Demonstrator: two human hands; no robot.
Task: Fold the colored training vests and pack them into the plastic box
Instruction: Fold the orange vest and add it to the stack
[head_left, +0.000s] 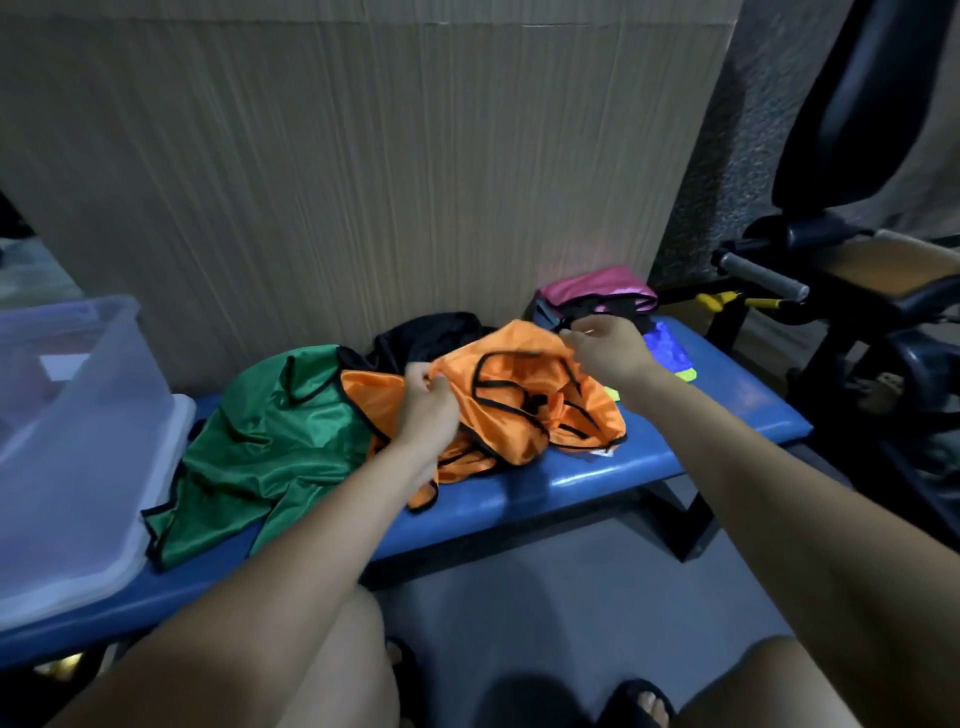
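Observation:
An orange vest (524, 395) with black trim lies bunched in the middle of the blue bench (597, 467). My left hand (426, 410) pinches its left edge. My right hand (605, 351) grips its upper right edge. A green vest (270, 447) is spread to the left and hangs over the bench's front. Behind them lies a black vest (426, 335). At the back right a pink vest (597, 288) rests on dark ones, with a blue vest (665, 348) and a yellow-green one beside it. The clear plastic box (67, 441) stands at the left end.
A tall cardboard sheet (363, 182) stands behind the bench. Black gym equipment (857, 234) with a padded handle crowds the right side. My knees and sandalled feet are below the bench on the grey floor (545, 597).

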